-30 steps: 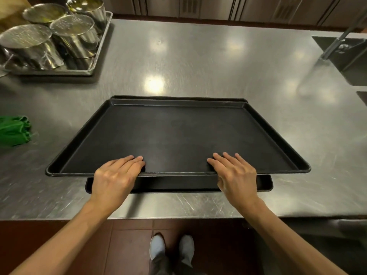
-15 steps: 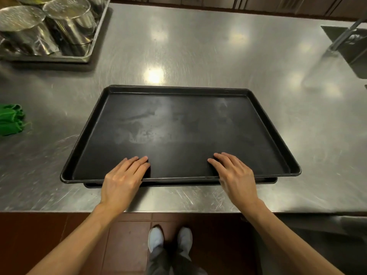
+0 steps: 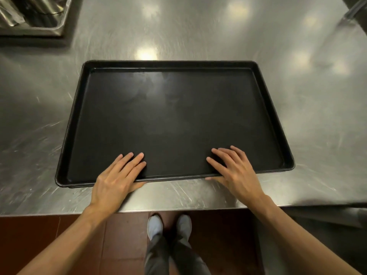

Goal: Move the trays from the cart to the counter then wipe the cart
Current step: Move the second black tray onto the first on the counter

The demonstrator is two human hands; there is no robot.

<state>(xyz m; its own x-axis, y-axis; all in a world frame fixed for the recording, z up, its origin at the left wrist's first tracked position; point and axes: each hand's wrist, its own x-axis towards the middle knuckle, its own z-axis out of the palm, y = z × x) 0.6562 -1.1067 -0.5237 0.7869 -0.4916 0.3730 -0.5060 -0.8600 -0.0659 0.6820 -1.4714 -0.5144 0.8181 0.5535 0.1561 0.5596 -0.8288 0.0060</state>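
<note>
A large black tray [image 3: 174, 64] lies flat on the steel counter [image 3: 317, 116], stacked squarely on another black tray that it hides almost wholly. My left hand [image 3: 117, 177] holds the near rim left of centre, fingers laid straight on the tray floor and thumb against the rim's outer edge. My right hand [image 3: 236, 171] holds the near rim right of centre in the same way. The cart is out of view.
A steel pan [image 3: 39, 30] holding metal containers stands at the counter's far left corner. A dark fixture [image 3: 355, 6] shows at the far right. The counter's front edge runs just behind my wrists, with red floor tiles and my shoes below.
The top tray has come down and slid forward until it sits square on the lower tray. The view has tilted down, and the green cloth at the left has left the frame.
</note>
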